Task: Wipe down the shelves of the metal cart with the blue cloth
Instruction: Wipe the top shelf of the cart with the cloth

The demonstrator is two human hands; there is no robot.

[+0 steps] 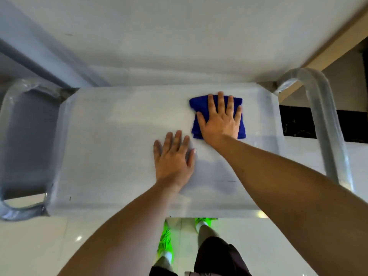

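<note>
The metal cart's top shelf (111,140) fills the middle of the head view, pale and film-wrapped. A folded blue cloth (196,102) lies flat on its far right part. My right hand (220,120) presses flat on top of the cloth, fingers spread and pointing away from me. My left hand (173,158) rests palm down on the bare shelf, just left of and nearer than the cloth, fingers apart and holding nothing.
Wrapped tubular handles stand at the cart's left end (12,120) and right end (326,124). A white wall (179,36) rises right behind the cart. Glossy floor tiles (39,246) and my feet in green shoes (165,244) show below the near edge.
</note>
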